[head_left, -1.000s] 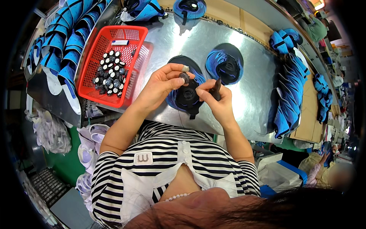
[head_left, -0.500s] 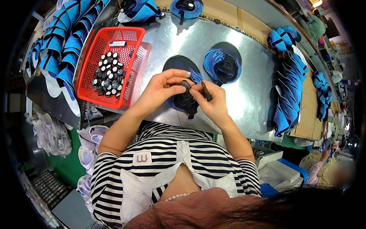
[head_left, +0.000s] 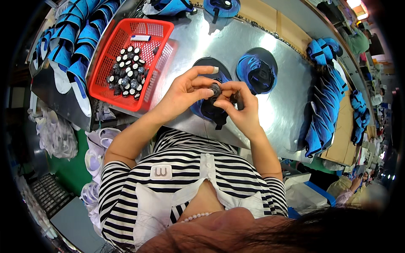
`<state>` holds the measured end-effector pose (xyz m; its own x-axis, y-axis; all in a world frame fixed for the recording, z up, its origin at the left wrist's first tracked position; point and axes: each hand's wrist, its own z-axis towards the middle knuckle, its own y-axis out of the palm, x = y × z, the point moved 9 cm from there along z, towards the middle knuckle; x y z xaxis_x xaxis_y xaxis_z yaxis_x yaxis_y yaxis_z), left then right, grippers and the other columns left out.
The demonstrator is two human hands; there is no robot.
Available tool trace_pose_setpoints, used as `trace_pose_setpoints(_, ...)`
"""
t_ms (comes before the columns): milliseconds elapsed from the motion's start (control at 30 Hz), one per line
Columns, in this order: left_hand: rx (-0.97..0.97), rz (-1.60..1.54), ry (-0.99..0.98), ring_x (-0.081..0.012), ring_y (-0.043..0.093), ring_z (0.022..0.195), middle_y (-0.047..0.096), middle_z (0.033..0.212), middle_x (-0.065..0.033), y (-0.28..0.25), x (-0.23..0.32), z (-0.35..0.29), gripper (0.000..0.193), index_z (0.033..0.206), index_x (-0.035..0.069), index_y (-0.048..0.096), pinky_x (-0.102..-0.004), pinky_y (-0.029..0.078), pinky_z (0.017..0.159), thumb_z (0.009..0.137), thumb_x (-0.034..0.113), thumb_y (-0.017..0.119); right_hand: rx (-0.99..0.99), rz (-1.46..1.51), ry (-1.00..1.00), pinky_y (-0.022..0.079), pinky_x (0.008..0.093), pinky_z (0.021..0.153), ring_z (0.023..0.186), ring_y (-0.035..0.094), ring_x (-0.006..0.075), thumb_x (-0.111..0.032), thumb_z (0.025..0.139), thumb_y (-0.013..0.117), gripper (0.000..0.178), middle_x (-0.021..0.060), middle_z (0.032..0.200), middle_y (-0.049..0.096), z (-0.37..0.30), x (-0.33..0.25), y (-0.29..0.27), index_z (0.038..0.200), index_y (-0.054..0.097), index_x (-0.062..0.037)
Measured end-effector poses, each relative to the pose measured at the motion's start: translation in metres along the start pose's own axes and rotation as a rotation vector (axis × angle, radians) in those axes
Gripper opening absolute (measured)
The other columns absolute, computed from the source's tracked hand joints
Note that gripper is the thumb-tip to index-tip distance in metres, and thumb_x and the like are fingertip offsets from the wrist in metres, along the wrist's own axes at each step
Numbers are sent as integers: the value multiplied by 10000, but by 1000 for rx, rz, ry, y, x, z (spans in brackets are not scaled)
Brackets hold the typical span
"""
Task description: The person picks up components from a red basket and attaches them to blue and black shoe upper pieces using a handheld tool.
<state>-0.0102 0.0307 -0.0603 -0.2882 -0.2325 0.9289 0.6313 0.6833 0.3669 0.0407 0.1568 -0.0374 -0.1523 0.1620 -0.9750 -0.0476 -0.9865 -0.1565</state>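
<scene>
Between the fingertips of both my hands is a small round black dial [head_left: 215, 89]. My left hand [head_left: 185, 90] pinches it from the left with the thumb and a finger, its index finger raised. My right hand [head_left: 245, 110] grips its right side with thumb and fingertips. A dark slim tool [head_left: 239, 101] is tucked in my right palm, mostly hidden by the fingers. Just beneath lies a blue and black shoe upper [head_left: 196, 110], partly covered by my hands. To its right is a second, similar upper [head_left: 246, 71] flat on the metal table [head_left: 278, 114].
A red plastic basket [head_left: 95, 82] with several black-and-white dials and a white marker [head_left: 140, 38] stands at left. Stacked blue uppers [head_left: 78, 33] fill the far left; another row [head_left: 325, 107] lies along the right edge. One more upper [head_left: 222, 8] sits at the back.
The whole view has shifted, so the table things appear moved to the right. My hands stay on the dial; the right fingers have curled differently and the dark tool has turned in the palm.
</scene>
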Motion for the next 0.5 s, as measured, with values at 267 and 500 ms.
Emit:
trace_pose_setpoints(267, 53, -160, 18, -157, 618, 999, 631, 1173, -153, -4, -6, 5, 401, 1294, 19, 478, -276, 473, 871, 912, 67, 590, 56, 12, 141, 459, 215, 671, 745, 589, 87, -32, 918, 601, 73, 41, 798, 632, -2, 11, -9, 956, 622, 26)
trace_pose_setpoints(500, 140, -323, -48, -190, 627, 1006, 616, 1192, -166, -10, -19, 5, 336, 1243, 18, 501, -267, 487, 856, 921, 49, 587, 206, 7, -52, 450, 204, 590, 677, 601, 77, -2, 846, 667, 87, 43, 764, 634, -4, 1, -20, 926, 665, 31)
